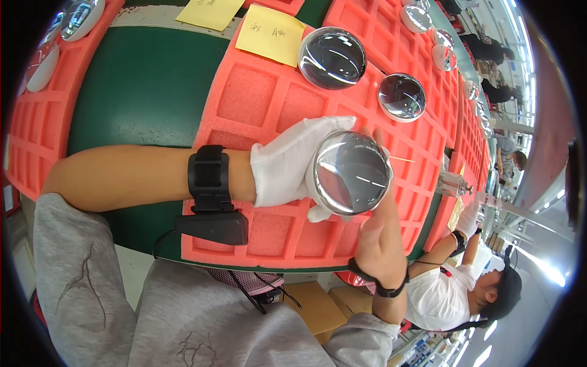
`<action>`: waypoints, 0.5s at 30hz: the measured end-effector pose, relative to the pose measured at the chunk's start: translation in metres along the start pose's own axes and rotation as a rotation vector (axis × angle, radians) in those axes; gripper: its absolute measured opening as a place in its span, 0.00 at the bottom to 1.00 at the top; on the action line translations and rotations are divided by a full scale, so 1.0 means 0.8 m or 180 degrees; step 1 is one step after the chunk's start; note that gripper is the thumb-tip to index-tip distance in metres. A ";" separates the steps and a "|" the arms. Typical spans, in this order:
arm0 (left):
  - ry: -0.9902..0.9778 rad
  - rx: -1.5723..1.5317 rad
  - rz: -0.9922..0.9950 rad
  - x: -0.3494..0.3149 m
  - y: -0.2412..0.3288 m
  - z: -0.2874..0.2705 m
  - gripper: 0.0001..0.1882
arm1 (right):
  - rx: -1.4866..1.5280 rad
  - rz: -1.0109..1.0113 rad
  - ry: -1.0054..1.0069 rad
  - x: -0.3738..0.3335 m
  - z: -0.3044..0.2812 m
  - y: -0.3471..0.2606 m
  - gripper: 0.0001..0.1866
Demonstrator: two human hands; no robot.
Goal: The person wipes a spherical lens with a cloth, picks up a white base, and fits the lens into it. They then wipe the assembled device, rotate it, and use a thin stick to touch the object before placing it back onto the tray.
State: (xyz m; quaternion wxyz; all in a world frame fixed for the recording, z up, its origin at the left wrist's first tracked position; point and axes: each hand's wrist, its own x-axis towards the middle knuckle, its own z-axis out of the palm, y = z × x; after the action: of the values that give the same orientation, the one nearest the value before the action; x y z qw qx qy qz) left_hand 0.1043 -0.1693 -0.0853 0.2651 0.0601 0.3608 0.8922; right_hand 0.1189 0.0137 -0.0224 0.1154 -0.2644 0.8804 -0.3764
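My left hand [286,160], in a white glove, is closed around a clear domed glass lens [351,174] above the red foam tray. My bare right hand [380,241] reaches up along the lens's right side. Its fingertips show at the lens's upper edge, and the glass hides part of the fingers. A thin pale stick [402,159] juts out to the right beside those fingers and seems held in them. Two more domed lenses, a larger one [332,58] and a smaller one [402,98], rest on the tray beyond my hands.
The red foam tray [247,95] has square pockets and lies on a green surface [137,92]. A yellow note [270,35] sits on its far edge. A glass pump bottle [454,183] stands at the right. A co-worker [449,293] in a dark cap works to my right.
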 end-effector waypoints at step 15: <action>-0.0250 -0.1114 -0.0654 0.002 0.013 -0.009 0.38 | -0.3318 -0.0735 0.0680 -0.015 0.044 -0.029 0.65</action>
State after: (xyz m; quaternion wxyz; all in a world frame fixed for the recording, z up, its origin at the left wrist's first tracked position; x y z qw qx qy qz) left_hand 0.0964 -0.1790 -0.0833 0.3749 0.0107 0.1938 0.9065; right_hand 0.1517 -0.0144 -0.0296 -0.1631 -0.3418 0.9225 0.0750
